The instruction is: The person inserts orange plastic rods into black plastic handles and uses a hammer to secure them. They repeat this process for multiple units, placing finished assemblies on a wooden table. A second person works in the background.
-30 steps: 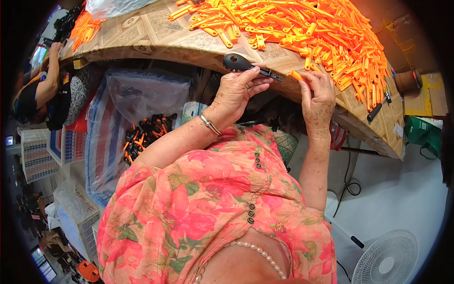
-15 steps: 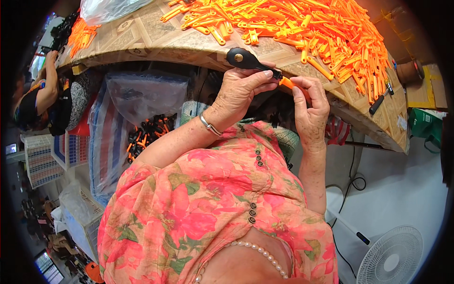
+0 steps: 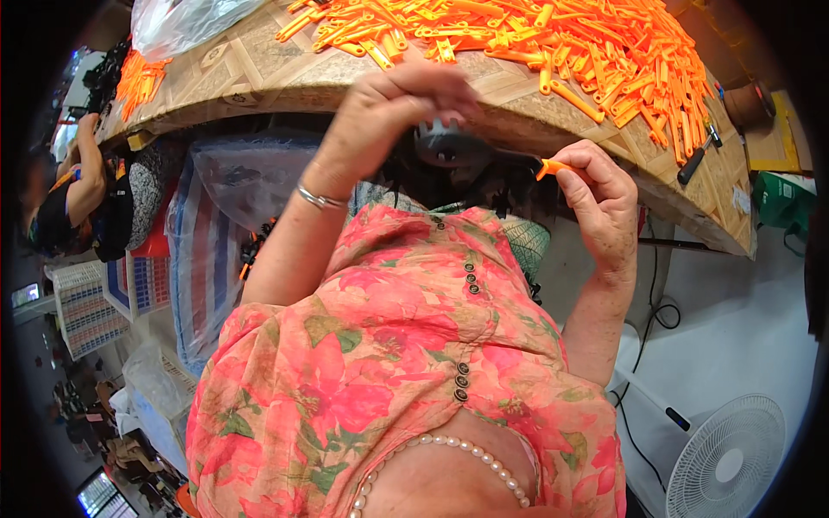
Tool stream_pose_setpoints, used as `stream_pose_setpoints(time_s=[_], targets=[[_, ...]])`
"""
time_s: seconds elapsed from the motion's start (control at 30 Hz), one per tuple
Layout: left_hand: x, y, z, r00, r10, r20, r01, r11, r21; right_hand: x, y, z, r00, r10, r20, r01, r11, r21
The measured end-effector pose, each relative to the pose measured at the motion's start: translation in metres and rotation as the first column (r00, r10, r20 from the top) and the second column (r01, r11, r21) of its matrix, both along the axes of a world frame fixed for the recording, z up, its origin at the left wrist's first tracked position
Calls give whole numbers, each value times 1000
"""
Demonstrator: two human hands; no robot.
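A black pasta server (image 3: 451, 148) with a toothed head and an orange handle (image 3: 549, 168) lies across the space in front of my chest, below the table edge. My right hand (image 3: 600, 194) is closed round the orange handle, thumb and fingers pinching it near where the black neck meets it. Just above the toothed head is my left hand (image 3: 401, 108), a bracelet on its wrist. Its fingers are smeared by motion, so whether they touch the head cannot be told.
A large heap of orange handles (image 3: 596, 60) covers the far right of the curved table (image 3: 285, 82). A small hammer (image 3: 698, 157) lies at its right edge. Left stand a striped bag (image 3: 203, 250) and baskets (image 3: 86, 293). Another person (image 3: 78, 190) sits far left; a white fan (image 3: 728, 462) stands lower right.
My left hand has let go of the black neck and moved up and left. My right hand has shifted right with the pasta server, whose head has dropped below the table edge and turned.
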State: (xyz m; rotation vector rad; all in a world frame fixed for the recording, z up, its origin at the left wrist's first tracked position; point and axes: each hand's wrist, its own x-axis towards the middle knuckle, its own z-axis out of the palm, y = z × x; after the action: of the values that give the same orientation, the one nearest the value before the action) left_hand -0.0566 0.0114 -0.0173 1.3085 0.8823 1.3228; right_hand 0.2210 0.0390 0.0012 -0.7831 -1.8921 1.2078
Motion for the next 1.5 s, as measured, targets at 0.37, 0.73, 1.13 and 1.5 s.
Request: stream_pose_setpoints(time_s=[0.37,0.73,1.13,1.5], targets=[[56,-21,36,358,284,-889,112,932,343,-21,-7,1,981,-118,155,72,958,277],[50,-15,8,573,157,-804,175,935,307,-15,-8,-6,974,-60,218,1,965,261],[49,-17,18,707,-153,-690,162,985,-52,-8,-7,-13,994,12,105,-28,989,144],[46,-16,16,737,-203,-645,189,978,-93,-10,-10,-10,997,-4,82,-12,981,196]])
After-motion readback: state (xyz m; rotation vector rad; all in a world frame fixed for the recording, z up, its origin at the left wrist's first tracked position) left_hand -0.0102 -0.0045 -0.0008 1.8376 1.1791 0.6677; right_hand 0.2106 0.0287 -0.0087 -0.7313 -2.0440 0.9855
